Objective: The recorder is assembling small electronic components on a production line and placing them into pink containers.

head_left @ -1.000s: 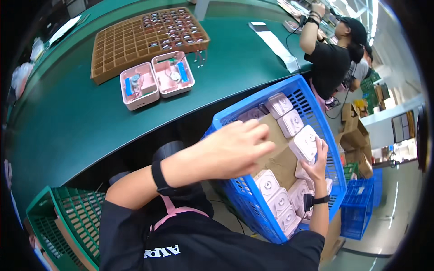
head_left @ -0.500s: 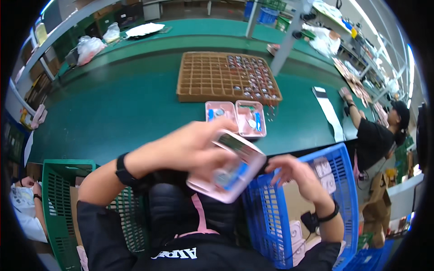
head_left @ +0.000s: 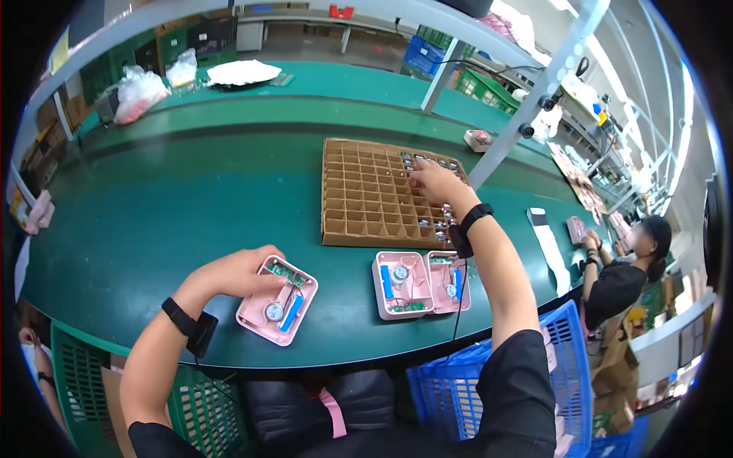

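My left hand (head_left: pixel 243 273) grips a pink plastic case (head_left: pixel 258 324) by its upper left edge, at the table's near side. Inside that open case are a green circuit board (head_left: pixel 284 270), a round silver part (head_left: pixel 274 311) and a blue cylindrical cell (head_left: pixel 291 313), joined by thin wires. Over the right part of a cardboard divider tray (head_left: pixel 359 239), my right hand (head_left: pixel 439 183) reaches down with its fingers drawn together among small metallic parts (head_left: pixel 441 226). Whatever lies between its fingertips is hidden. Two more pink cases, a left one (head_left: pixel 418 295) and a right one (head_left: pixel 463 304), sit side by side below the tray.
A grey metal post (head_left: pixel 527 103) rises just beyond the tray's right side. Below the table edge stand a green crate (head_left: pixel 202 404) and a blue crate (head_left: pixel 569 336). A white strip (head_left: pixel 548 248) lies to the right, near another person (head_left: pixel 622 275) holding a pink case.
The pink case has gone from above my lap to the table at left, now in my left hand alone. My right hand has moved from beside the blue crate up to the divider tray.
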A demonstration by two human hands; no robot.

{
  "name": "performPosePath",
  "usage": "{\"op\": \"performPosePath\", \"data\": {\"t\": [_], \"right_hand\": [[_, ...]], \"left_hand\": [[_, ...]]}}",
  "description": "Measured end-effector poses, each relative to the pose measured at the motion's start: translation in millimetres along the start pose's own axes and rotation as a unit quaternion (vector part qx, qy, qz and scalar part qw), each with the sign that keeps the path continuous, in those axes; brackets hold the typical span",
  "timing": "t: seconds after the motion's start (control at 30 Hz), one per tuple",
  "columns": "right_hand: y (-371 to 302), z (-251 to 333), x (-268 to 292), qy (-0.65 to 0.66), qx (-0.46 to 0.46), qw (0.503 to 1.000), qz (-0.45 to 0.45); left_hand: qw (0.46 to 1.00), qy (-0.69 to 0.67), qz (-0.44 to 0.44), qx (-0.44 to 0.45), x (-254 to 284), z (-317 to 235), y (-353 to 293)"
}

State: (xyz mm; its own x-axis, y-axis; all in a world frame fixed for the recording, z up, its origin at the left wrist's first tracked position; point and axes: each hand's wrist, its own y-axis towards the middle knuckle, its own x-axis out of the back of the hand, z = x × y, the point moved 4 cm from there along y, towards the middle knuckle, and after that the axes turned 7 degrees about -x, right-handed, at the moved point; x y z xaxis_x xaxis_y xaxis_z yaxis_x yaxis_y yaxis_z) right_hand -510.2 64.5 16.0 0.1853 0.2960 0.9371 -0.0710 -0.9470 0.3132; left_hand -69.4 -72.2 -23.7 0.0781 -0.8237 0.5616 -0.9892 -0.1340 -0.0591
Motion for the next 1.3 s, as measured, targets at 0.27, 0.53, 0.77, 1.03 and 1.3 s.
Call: {"op": "performPosePath", "data": {"t": [0.27,0.53,0.77,1.03,1.3], "right_hand": [[29.6,-18.3,20.0,0.100,-0.057,0.993,0.007],[13.0,0.3,66.9,0.235,-0.124,0.933,-0.244],[-28.4,122.8,115.0,0.570,-0.238,0.771,-0.156],[-68.9,238.8,112.1,0.752,-0.153,0.641,0.001],[-46.1,245.4,106.7,0.742,-0.160,0.651,0.016]], "left_hand": [[0.992,0.096,-0.027,-0.080,-2.2,-6.2,16.9],[0.953,0.268,0.069,0.119,8.9,-12.7,-7.6],[0.984,0.169,-0.056,-0.015,-17.6,-21.4,-0.2],[0.931,0.003,-0.174,-0.321,-39.6,-86.0,-1.5],[0.971,-0.156,-0.098,-0.153,-21.2,-72.0,-3.6]]}}
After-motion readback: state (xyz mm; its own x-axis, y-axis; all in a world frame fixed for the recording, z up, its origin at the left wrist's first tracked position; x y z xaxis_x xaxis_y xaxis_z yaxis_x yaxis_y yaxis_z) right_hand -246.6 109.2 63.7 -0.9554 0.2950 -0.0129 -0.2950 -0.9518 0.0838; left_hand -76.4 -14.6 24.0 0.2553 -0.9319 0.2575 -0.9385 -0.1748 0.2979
